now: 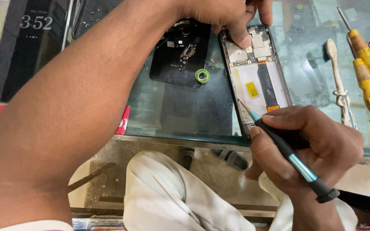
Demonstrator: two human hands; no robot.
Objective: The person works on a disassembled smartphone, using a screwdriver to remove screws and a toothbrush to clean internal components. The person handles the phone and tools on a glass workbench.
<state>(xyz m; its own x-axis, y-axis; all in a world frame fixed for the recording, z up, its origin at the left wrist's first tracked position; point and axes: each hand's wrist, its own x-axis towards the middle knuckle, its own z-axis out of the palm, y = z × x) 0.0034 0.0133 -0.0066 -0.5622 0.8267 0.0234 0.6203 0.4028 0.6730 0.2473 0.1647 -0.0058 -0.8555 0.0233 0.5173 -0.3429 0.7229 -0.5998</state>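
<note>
Head view, nearest first: the right hand [307,147] at the near edge of the glass counter [180,115] is clenched around a slim black precision screwdriver [285,147], its tip set on the lower left edge of an opened smartphone [258,79]. This phone lies face down on the glass, its bottom end close to the counter's near rim, battery and boards exposed. Farther off, the left hand [232,17] reaches across and presses a fingertip [243,40] on the phone's top corner, pinning it down; it grasps nothing. Left of the phone, with a bare strip of glass between them, lies the removed black back cover [172,64] with a green ring [202,75] at its corner. To the right, well apart, lie a worn toothbrush [337,79] and two yellow-handled screwdrivers [367,68]. A dark-screened phone [26,51] sits far left.
</note>
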